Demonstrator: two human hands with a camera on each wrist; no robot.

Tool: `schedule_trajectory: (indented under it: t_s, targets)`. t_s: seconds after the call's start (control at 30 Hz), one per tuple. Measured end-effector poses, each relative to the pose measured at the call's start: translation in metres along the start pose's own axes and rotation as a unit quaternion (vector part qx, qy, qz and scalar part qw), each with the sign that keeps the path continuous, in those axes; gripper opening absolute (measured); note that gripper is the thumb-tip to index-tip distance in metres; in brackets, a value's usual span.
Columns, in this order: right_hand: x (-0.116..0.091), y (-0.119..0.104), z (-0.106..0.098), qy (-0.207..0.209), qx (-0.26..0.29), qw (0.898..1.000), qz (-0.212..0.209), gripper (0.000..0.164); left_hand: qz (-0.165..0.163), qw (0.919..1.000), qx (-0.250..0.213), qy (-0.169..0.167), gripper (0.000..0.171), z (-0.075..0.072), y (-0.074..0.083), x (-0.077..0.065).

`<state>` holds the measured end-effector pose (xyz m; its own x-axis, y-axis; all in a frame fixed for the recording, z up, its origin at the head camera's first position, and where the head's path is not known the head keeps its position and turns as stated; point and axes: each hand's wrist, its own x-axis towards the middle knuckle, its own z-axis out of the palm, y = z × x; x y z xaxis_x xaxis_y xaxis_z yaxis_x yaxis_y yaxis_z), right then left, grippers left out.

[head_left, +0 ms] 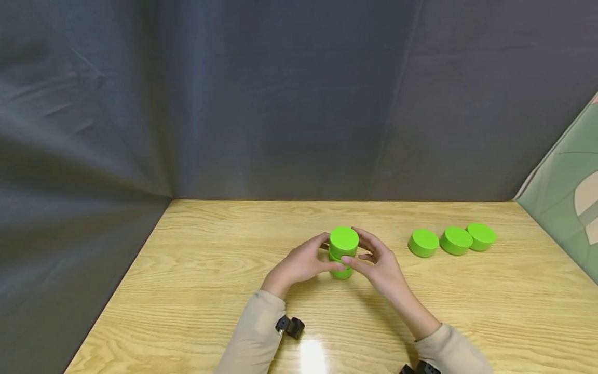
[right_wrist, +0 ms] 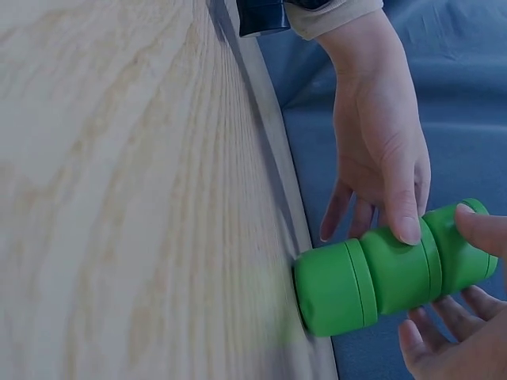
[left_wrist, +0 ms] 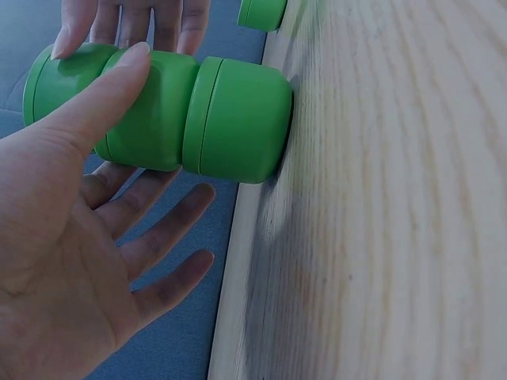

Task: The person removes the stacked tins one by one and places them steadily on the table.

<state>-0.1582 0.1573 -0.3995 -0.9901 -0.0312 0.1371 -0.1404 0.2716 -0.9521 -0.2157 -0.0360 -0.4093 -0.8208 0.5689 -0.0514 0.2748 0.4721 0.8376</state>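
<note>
A stack (head_left: 343, 250) of three green tubs is stood on the worktop (head_left: 224, 244), slightly right of centre in the head view. The top tub (head_left: 344, 238) is gripped by the right hand (head_left: 385, 271), its thumb laid along one side and its fingers on the other. The middle tub (left_wrist: 154, 119) is held by the left hand (head_left: 301, 259) between thumb and fingers, while the lower fingers are spread free of it. Both hands are opened only to the width of a tub. The bottom tub (left_wrist: 239, 119) is touched by neither thumb and appears to be rested on the worktop.

Each tub is judged to be light and stiff, with little give under a pinch; the smooth wall may prove slightly slippery, though breakage seems unlikely. It is best taken by opposite sides of the wall, below the seam near its top, with level pressure, since a sideways push could tip the stack.

Six tubs are counted in all: three stacked, and three loose tubs (head_left: 456, 241) set upright in a row to the right. Whether these touch one another cannot be told. Two sleeves (head_left: 254, 327) and two wrist cameras (head_left: 294, 327) are also seen.
</note>
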Motion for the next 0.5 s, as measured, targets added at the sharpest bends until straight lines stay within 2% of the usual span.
schedule_trajectory:
  t_s: [0.17,0.5]
  targets:
    - [0.006,-0.001,0.005,-0.003,0.005,1.0,-0.007,0.067,-0.002,1.0,-0.006,0.004,0.062,-0.003,0.0,-0.001]
    - [0.01,-0.002,0.013,0.007,-0.013,1.0,-0.012,0.064,0.016,0.9998,-0.01,-0.007,0.068,-0.002,-0.004,-0.003]
